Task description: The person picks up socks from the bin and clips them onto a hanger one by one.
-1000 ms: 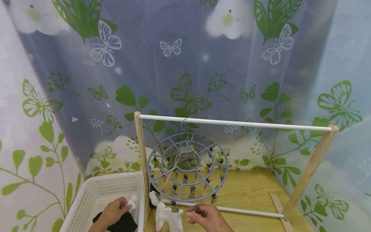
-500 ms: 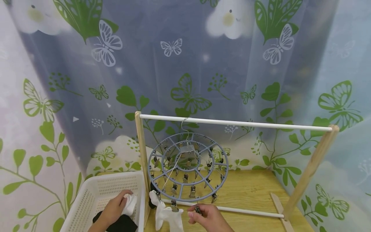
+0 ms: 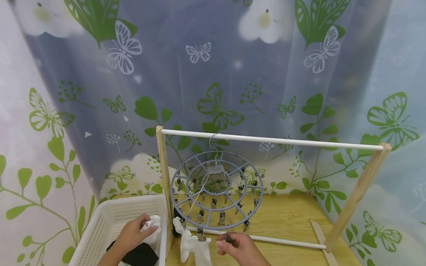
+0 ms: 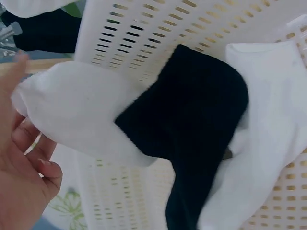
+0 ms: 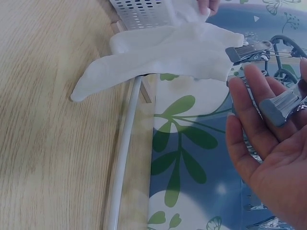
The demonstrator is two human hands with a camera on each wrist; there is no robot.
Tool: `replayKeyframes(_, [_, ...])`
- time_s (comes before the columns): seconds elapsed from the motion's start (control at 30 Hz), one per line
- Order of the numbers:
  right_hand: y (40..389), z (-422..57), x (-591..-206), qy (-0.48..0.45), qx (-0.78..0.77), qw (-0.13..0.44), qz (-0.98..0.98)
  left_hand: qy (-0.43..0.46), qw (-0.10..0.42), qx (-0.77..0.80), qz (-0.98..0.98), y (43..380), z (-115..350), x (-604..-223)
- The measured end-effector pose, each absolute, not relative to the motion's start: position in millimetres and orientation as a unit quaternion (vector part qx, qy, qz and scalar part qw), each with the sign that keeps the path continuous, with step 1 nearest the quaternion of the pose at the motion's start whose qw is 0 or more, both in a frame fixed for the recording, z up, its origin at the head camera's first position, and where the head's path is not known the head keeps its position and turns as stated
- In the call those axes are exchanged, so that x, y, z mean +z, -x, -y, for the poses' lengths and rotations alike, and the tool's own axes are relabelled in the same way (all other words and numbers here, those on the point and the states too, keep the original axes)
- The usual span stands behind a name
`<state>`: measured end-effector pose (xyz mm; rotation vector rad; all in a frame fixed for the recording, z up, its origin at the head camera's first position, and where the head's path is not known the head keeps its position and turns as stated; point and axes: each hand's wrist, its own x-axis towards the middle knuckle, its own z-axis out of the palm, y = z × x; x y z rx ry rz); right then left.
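- A curtain point(image 3: 246, 74) printed with leaves and butterflies backs the wooden bench point(image 3: 289, 214).
- The left hand point(image 3: 133, 234) pinches a white sock point(image 4: 91, 110) at the perforated basket point(image 3: 131, 211), where a black sock point(image 3: 143, 255) lies.
- The right hand point(image 3: 243, 248) holds a metal clip point(image 3: 227, 239) in its fingers.
- The round clip hanger point(image 3: 216, 170) hangs from a white rod point(image 3: 276, 140); clipped white socks point(image 3: 201, 252) dangle at its near edge.

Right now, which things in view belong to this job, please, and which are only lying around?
Likely in the job:
white sock in the left grip
metal clip in the right grip
round clip hanger
rack holding it
white basket
black sock, probably waiting

Likely only surroundings:
patterned curtain
wooden table under the rack
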<state>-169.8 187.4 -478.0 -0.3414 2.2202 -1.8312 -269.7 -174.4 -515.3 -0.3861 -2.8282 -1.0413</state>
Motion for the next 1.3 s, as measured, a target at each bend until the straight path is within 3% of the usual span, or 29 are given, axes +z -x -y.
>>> replayKeyframes(0.37, [169, -186, -477, 0.114, -0.629, 0.123, -0.759, 0.168, 0.005, -0.334, 0.927, 267, 174, -503])
replayKeyframes(0.8, [169, -186, -475, 0.112, -0.628, 0.119, -0.761, 0.147, 0.013, -0.357, 0.922, 259, 171, -487])
replayKeyframes(1.13, [171, -186, -478, 0.11, -0.632, 0.121, -0.758, 0.199, 0.053, -0.377, 0.903, 261, 169, -479])
replayKeyframes(1.3, [170, -186, -478, 0.11, -0.635, 0.122, -0.755, 0.201, 0.038, -0.398, 0.894, 259, 164, -474])
